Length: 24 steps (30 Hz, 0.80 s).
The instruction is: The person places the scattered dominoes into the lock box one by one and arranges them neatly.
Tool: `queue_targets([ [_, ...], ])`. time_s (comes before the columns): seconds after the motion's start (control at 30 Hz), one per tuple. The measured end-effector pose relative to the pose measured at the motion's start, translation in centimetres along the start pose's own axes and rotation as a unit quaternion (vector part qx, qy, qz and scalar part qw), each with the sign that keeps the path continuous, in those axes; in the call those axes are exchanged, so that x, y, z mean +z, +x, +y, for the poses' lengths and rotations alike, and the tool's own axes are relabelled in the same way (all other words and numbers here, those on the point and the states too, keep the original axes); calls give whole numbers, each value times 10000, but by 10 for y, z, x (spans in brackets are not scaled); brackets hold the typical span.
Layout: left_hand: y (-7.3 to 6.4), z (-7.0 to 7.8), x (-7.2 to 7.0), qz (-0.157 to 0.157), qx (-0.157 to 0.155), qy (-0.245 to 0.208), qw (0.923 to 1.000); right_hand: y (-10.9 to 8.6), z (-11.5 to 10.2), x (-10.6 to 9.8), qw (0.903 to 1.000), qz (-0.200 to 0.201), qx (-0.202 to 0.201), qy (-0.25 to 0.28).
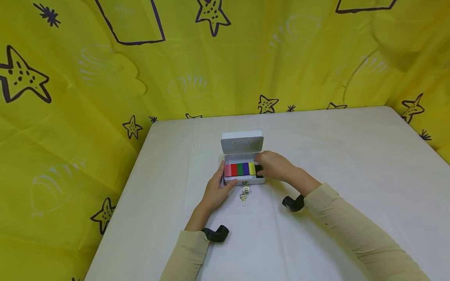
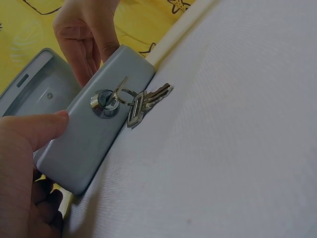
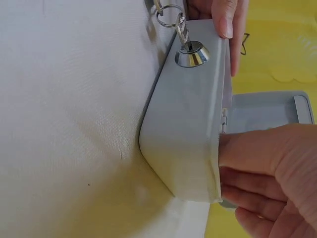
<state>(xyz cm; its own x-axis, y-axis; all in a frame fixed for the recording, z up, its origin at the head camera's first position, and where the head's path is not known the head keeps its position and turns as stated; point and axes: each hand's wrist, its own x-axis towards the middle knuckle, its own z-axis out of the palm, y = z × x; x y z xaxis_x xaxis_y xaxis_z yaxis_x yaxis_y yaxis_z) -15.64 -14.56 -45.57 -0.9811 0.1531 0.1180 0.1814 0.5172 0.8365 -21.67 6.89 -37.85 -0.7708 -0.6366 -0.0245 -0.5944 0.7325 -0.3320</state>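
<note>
A small white metal lock box [image 1: 253,181] stands on the table with its lid [image 1: 242,144] raised. Inside lies a row of coloured blocks [image 1: 240,169]: pink, red, green, purple, yellow and, at the right end, a black block [image 1: 259,168]. My left hand [image 1: 215,190] grips the box's left end, thumb over the front rim and fingers along the side. Reaching in over the right end, my right hand [image 1: 275,164] pinches the black block; in the right wrist view the box wall [image 3: 188,124] hides its fingertips. Keys [image 2: 143,104] on a ring hang from the front lock [image 2: 105,103].
A white cloth covers the table [image 1: 168,164], its far edge meeting a yellow curtain [image 1: 228,66] with starfish drawings. Black wrist devices [image 1: 218,233] stick out by both sleeves, low over the cloth. The keys lie against the cloth before the box.
</note>
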Motion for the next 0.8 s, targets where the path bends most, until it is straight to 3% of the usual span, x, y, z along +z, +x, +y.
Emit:
queue_targets([
  [0.1, 0, -1, 0, 10, 12, 18, 10000, -6, 1, 0, 9986, 219, 156, 447],
  [0.2, 0, -1, 0, 17, 8, 46, 10000, -18, 5, 0, 9925, 722, 248, 951],
  [0.47, -3, -1, -2, 20, 50, 121, 9999, -51, 15, 14, 9575, 2129, 636, 1839],
  [0.63, -3, -1, -4, 30, -21, 146, 9999, -58, 20, 23, 9445, 2481, 667, 2045],
  [0.8, -4, -1, -5, 51, -1, 135, 9999, -59, 24, 29, 9398, 2693, 527, 2038],
])
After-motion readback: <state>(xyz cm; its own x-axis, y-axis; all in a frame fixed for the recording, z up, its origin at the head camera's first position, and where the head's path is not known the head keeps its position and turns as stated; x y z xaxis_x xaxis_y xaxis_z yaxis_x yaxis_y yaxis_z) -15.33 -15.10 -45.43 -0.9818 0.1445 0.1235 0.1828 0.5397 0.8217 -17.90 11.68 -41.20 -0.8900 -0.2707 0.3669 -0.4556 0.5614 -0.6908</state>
